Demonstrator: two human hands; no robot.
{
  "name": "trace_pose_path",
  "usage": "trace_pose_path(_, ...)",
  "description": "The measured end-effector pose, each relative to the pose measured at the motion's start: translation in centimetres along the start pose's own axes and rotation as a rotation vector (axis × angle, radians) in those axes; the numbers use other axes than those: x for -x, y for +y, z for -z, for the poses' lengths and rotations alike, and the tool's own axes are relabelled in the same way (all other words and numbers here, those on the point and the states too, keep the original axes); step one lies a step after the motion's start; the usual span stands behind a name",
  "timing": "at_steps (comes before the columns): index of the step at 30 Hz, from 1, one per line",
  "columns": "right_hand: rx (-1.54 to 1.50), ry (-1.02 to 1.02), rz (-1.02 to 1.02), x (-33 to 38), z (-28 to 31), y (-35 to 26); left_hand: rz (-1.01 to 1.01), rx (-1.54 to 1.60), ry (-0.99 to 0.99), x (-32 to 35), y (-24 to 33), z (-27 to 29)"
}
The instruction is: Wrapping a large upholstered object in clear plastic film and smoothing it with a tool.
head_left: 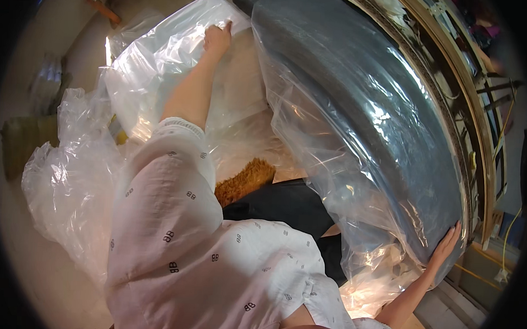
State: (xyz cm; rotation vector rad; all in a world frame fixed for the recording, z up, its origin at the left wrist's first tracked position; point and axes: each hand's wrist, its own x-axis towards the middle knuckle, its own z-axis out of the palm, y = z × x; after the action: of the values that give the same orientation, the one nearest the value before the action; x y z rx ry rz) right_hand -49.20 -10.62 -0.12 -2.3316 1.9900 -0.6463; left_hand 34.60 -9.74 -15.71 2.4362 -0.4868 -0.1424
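A long dark grey panel (337, 57) stretches from the top to the lower right, its outline bent by the lens. Clear plastic film (322, 149) lies over it and hangs in loose folds on my side. At the far left end, my left hand (217, 40) is closed, its fingers curled on a bunched sheet of whitish plastic film (163, 51); the fingertips are partly hidden. My right hand (444, 246) lies flat with fingers stretched out on the film-covered surface at the panel's near right end.
Crumpled clear plastic (71, 175) billows at my left. A brown furry piece (245, 181) shows beside my black-clad leg (279, 205). Along the panel's far side runs a wooden frame (453, 61). A yellow cord (504, 132) hangs at the right.
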Motion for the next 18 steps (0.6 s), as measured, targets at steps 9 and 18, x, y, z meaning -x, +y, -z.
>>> trace_pose_path(9, 0.029, -0.009, 0.004, -0.4, -0.3, 0.9, -0.311, -0.401, -0.069, 0.4, -4.8, 1.6)
trace_pose_path(18, 0.023, -0.024, 0.018, -1.2, 0.4, 2.0, 0.453, 1.373, -0.237, -4.1, -14.4, 8.4)
